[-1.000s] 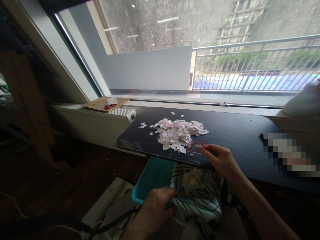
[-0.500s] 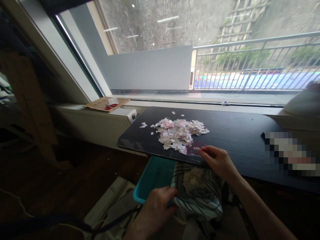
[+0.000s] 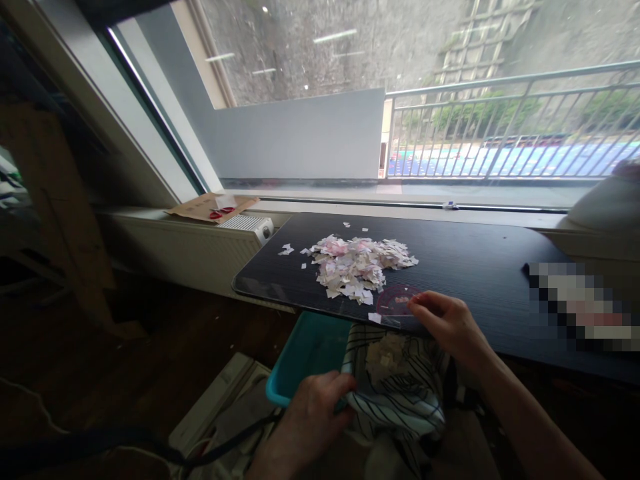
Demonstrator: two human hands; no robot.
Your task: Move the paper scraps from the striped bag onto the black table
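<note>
My right hand [image 3: 447,322] pinches the right end of a see-through pink protractor [image 3: 394,307], which lies low over the near edge of the dark table. Just left of it spreads a heap of small torn paper pieces [image 3: 353,270], white with some pink. One white paper scrap [image 3: 375,318] lies at the table edge by the protractor. Below the edge, my left hand [image 3: 317,403] is closed on the rim of a striped cloth bag [image 3: 407,393]. The bag hangs open, with paper scraps [image 3: 387,353] inside. My left fingertips are partly hidden.
A teal plastic basin [image 3: 307,353] stands under the table [image 3: 465,260], beside the bag. Red-handled scissors [image 3: 221,213] lie on brown cardboard [image 3: 193,207] on the radiator [image 3: 195,247]. A blurred-out object [image 3: 583,307] is at the table's right.
My right hand has moved slightly right with the protractor, away from the heap. One scrap now lies apart at the table edge. My left hand stays on the bag.
</note>
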